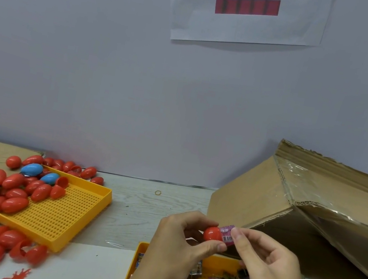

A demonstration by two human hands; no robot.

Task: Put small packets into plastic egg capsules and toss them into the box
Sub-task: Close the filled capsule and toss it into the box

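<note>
Above a yellow tray [217, 263] of packets, left hand [175, 241] pinching a red capsule half [212, 233], right hand [265, 259] pinching a purple packet [227, 233] at its mouth, cardboard box [289, 207] just behind right, spare red capsules [12, 185] well left.

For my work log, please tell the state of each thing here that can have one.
Left hand: grips the red capsule half.
Red capsule half: open, packet partly inside.
Packet: sticks out, pinched by right hand.
Cardboard box: open, flaps up.
Yellow tray: partly filled with closed capsules.
</note>
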